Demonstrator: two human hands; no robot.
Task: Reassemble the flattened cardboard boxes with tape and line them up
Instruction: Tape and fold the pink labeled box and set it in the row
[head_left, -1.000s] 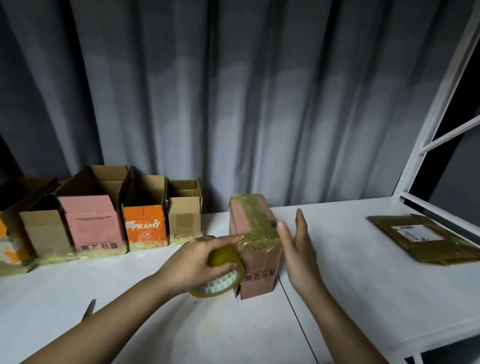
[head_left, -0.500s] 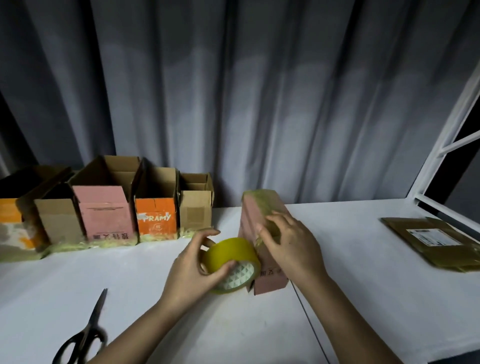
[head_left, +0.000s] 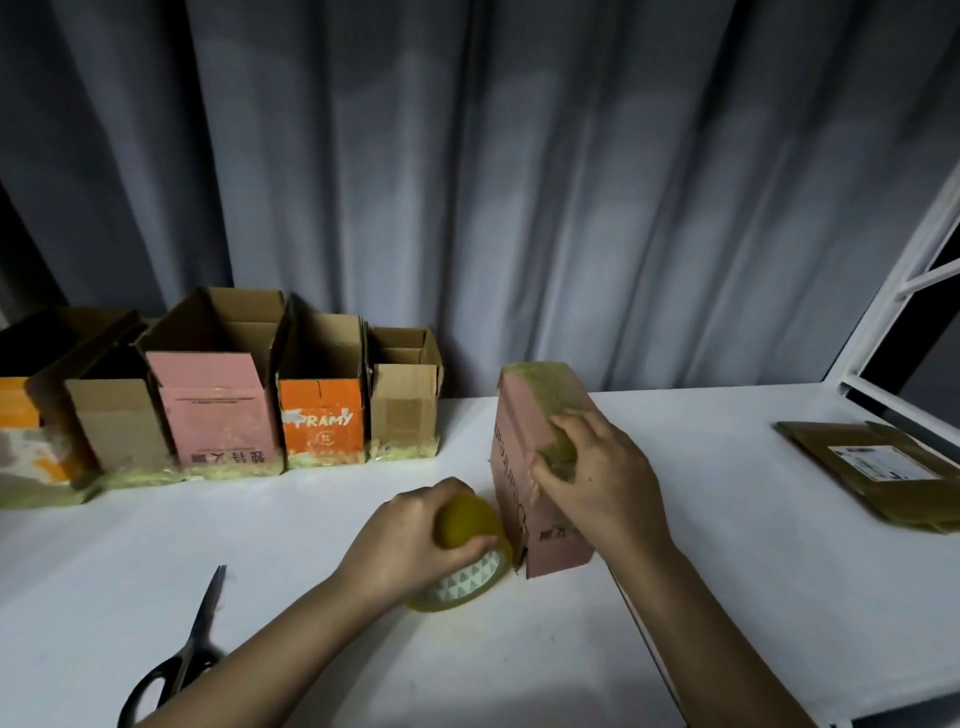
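Observation:
A pink cardboard box (head_left: 519, 441) stands on the white table, its top covered in yellowish tape. My right hand (head_left: 592, 483) lies over its near upper edge, fingers bent down onto the tape. My left hand (head_left: 415, 535) grips a yellow tape roll (head_left: 467, 577) that rests on the table against the box's lower left side. Along the back left stands a row of open boxes: a brown one (head_left: 114, 421), a pink one (head_left: 213, 410), an orange PRAMY one (head_left: 322, 421) and a small brown one (head_left: 405, 410).
Black-handled scissors (head_left: 182, 660) lie at the front left. A flattened brown box with a white label (head_left: 883, 467) lies at the right. A white frame (head_left: 904, 291) rises at the right edge. A grey curtain hangs behind the table (head_left: 727, 571).
My right hand went from flat beside the box to on top of its taped edge. My left hand lowered the tape roll to the table. The view shifted, showing the scissors.

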